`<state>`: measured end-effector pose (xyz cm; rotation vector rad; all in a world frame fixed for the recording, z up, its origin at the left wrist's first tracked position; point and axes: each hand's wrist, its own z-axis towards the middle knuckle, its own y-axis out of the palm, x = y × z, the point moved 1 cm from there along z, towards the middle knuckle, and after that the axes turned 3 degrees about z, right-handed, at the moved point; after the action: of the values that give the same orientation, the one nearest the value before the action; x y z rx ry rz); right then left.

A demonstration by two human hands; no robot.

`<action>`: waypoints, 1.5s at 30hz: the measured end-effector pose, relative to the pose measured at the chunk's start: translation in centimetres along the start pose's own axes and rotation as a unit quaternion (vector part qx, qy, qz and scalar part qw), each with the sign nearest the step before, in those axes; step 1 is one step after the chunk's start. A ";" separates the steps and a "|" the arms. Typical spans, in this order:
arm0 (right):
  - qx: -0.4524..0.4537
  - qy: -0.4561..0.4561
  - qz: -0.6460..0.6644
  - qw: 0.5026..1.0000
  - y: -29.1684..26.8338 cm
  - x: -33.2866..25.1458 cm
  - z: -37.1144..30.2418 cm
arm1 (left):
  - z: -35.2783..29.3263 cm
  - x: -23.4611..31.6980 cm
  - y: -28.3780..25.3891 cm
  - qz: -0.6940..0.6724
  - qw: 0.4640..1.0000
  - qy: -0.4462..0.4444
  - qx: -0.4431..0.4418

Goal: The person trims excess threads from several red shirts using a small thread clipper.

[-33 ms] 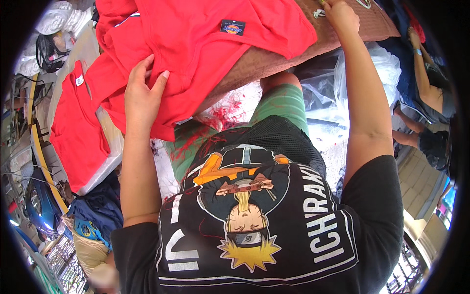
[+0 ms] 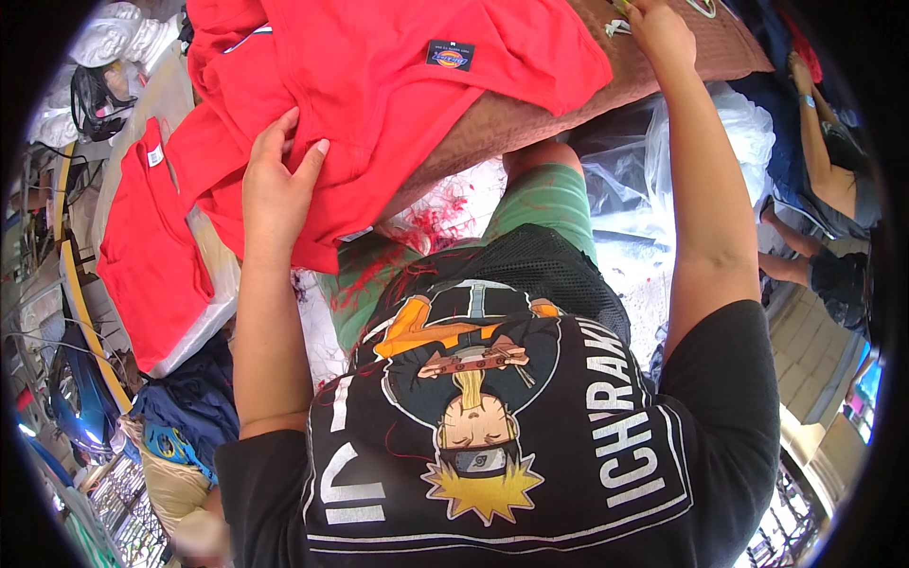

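A red garment [image 2: 379, 123] with a dark sewn label [image 2: 449, 55] lies spread over a brown cloth-covered surface [image 2: 511, 123]. On its left part rests my left hand [image 2: 279, 180], thumb and fingers apart and laid on the fabric. My right hand [image 2: 663, 36] is at the top edge, over the far right of the brown cover. Its fingers are curled round something small and yellowish, partly cut off by the frame, and I cannot make out what it is. Beside that hand lies a small whitish piece [image 2: 617, 27].
Another red garment [image 2: 151, 256] hangs over a pale padded edge at left. Red thread scraps [image 2: 431, 222] lie below the brown cover and on my green shorts. Clear plastic sheeting [image 2: 720, 133] is bunched at right. Another person's arm [image 2: 822, 142] shows at far right.
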<state>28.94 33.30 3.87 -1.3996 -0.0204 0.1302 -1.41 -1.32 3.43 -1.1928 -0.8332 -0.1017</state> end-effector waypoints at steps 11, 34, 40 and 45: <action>-0.156 -0.101 0.440 0.878 -0.4 1.2 -8.6 | 0.8 -0.9 -2.2 -0.119 0.986 -0.072 -0.097; -0.212 -0.155 0.411 0.873 -1.6 -2.8 5.1 | 7.7 -9.2 -14.8 -0.579 0.800 -0.102 0.121; -0.002 -0.093 0.218 0.972 3.7 -1.2 5.6 | 2.6 -10.7 -10.2 -0.666 0.731 -0.147 -0.035; 0.086 -0.120 0.123 0.981 1.4 -3.1 2.7 | 1.8 -11.8 -10.3 -0.424 0.876 -0.202 0.115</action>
<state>25.55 35.87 3.16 -1.2030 -0.0352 0.4960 -15.66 -7.99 4.33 -0.5512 -1.6565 -0.4667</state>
